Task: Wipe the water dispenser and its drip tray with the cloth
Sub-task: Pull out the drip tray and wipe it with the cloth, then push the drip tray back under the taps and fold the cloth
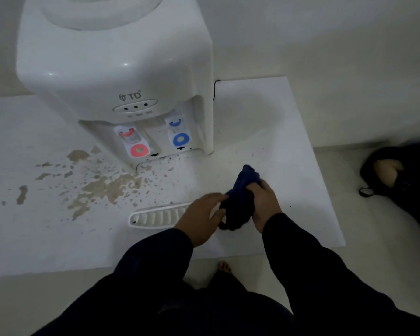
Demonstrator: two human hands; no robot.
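On my feed the right hand has its fingers curled tight round a bunched dark blue cloth, which sticks up past the knuckles and hangs below the palm. The left hand meets the same cloth from the other side. Its fingertips lie against the fabric, but I cannot tell whether they pinch it or only touch it. Both hands are held just above the near right part of the white table, and both arms are in dark sleeves.

The drip tray lies out of the machine, flat on the table just left of the left hand, which covers its right end. It is white and slotted, with a small dark speck at its left end.

The water dispenser stands well behind the hands at the back of the table. It is white and glossy, and I read "TD" on its front beside a small logo, above an oval panel with three dark dots. Below are a red tap on the left and a blue tap on the right. The recess under the taps holds no tray.

Brown stains and specks spread over the table left of and in front of the dispenser. A black cord runs down behind its right side. A bare foot shows on the floor below the table's near edge.
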